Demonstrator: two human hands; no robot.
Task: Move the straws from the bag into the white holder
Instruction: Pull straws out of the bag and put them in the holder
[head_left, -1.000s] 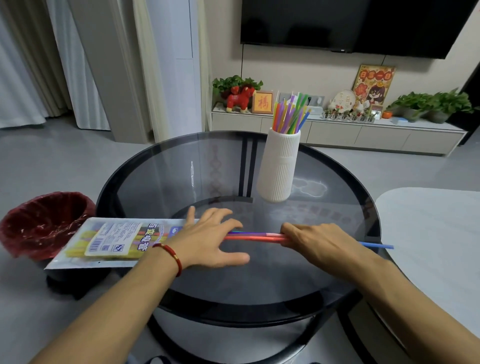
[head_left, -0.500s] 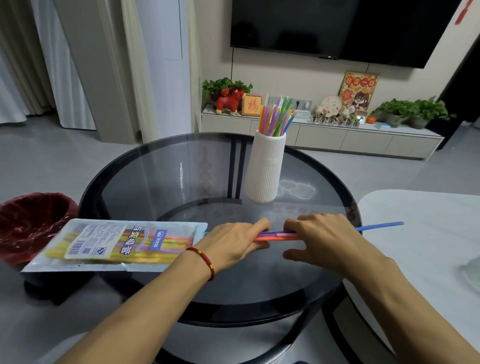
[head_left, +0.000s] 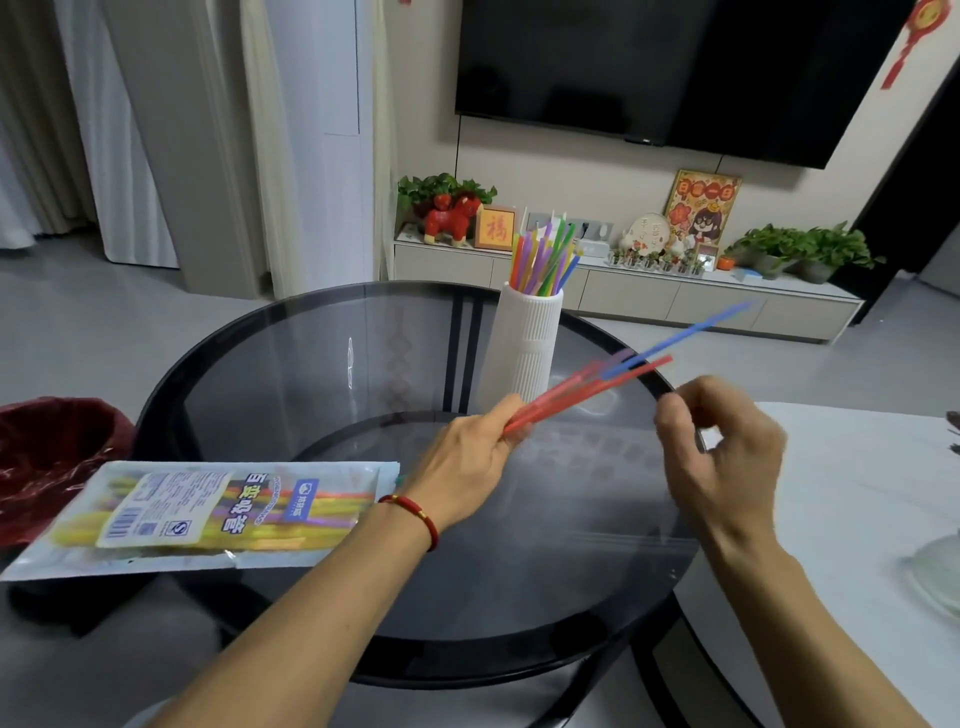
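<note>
Lifting clear of the worktop (head_left: 322, 364), a small bunch of red and blue straws (head_left: 597, 384) is now held by the left hand (head_left: 467, 462) alone, where half a second ago both hands were pressing it flat against the glass. The fingers (head_left: 511, 415) of that hand are closed around the lower ends of the bunch at centre frame, and the free ends fan up toward the upper right, blurred by motion. The right hand (head_left: 722, 457) has let go: it is seen right of centre, loosely curled with thumb and forefinger nearly meeting, and nothing is held in it. The white holder (head_left: 524, 348) stands just behind the bunch, already stocked with many coloured straws. The bag (head_left: 208, 514) lies at lower left with more straws inside. This batch is judged to be out of the bag and ready to be tipped upright into the holder; further batches remain to be drawn.
</note>
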